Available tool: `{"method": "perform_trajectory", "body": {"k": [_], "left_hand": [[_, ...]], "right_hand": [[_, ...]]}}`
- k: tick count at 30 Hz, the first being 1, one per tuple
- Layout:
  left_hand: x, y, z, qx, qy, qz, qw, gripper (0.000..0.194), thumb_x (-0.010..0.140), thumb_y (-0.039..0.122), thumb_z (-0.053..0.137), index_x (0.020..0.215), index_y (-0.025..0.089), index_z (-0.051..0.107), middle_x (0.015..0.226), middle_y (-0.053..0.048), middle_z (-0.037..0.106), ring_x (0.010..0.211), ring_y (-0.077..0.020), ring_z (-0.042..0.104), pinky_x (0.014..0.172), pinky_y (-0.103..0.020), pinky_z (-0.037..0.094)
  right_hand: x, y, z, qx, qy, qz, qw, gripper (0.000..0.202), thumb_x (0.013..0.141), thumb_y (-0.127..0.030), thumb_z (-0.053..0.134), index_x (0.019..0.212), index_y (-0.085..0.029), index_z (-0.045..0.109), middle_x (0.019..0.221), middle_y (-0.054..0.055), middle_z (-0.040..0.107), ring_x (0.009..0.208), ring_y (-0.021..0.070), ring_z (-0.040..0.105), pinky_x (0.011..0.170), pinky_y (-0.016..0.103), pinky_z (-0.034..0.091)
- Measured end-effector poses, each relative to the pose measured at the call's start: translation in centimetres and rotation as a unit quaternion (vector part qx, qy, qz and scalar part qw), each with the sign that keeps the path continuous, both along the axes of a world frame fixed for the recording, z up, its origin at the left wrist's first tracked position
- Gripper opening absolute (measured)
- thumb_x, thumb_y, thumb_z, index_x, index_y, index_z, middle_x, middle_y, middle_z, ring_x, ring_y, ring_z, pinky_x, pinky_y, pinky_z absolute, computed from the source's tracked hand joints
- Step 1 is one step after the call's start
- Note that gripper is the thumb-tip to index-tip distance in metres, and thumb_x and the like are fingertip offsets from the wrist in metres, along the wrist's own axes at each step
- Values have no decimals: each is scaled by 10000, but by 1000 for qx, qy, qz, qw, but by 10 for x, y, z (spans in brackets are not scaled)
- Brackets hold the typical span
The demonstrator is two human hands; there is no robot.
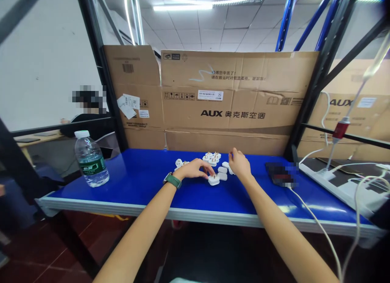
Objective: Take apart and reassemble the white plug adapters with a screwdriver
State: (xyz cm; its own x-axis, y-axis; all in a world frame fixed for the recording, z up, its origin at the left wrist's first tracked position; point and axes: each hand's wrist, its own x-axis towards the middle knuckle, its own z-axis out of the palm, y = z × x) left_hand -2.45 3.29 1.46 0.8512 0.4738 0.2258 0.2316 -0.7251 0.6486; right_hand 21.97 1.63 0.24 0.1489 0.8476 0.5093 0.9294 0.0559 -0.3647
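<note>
My left hand (pixel 196 168), with a green-strapped watch (pixel 173 180) on its wrist, reaches in with thumb and fingers apart. Its fingertips are beside a white plug adapter (pixel 213 180) whose pins point up. My right hand (pixel 240 164) is closed, its fingers curled inward just above several white, rounded pieces (pixel 222 176). Whatever it may hold is hidden. Behind, between the two hands, sits a cluster of white plug adapters (pixel 212 158) with metal pins upward. More white plugs (pixel 178 163) lie partly behind my left hand.
A water bottle (pixel 91 159) stands at the left of the blue tabletop (pixel 137 185). A dark, blurred phone-like device (pixel 280 174) with a white cable lies right, near a power strip (pixel 335 185). Cardboard (pixel 225 132) walls the back. A person (pixel 89 108) sits beyond the left frame.
</note>
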Motion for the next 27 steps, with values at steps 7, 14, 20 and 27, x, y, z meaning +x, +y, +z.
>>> {"method": "perform_trajectory", "body": {"k": [7,14,20,27], "left_hand": [[0,-9,2,42,-11,41,998,351,834,323,747,1162,206,708,1166,-79,720,1021,-209,665,905,-327,501],[11,-7,-16,59,57,49,995,575,619,441,902,1099,198,699,994,-49,710,876,-201,642,766,-285,493],[9,-7,-15,80,53,29,995,426,722,253,789,1142,205,735,1039,-51,741,920,-203,671,843,-286,501],[8,-3,-16,79,63,9,995,509,691,152,729,1197,209,730,1089,-50,747,939,-212,678,850,-289,508]], "right_hand": [[-4,-1,0,45,52,43,997,229,1012,-352,408,1058,-202,575,933,107,646,834,226,634,685,291,402],[-19,-3,4,34,514,332,790,513,908,-688,471,704,-252,292,546,-79,224,441,106,176,416,240,170],[-17,-12,9,-93,636,445,624,561,895,-597,512,654,-238,154,508,-77,104,458,119,94,401,253,184],[-25,-16,10,-101,621,470,619,527,903,-501,484,624,-236,124,500,-56,95,485,142,119,437,269,214]]}}
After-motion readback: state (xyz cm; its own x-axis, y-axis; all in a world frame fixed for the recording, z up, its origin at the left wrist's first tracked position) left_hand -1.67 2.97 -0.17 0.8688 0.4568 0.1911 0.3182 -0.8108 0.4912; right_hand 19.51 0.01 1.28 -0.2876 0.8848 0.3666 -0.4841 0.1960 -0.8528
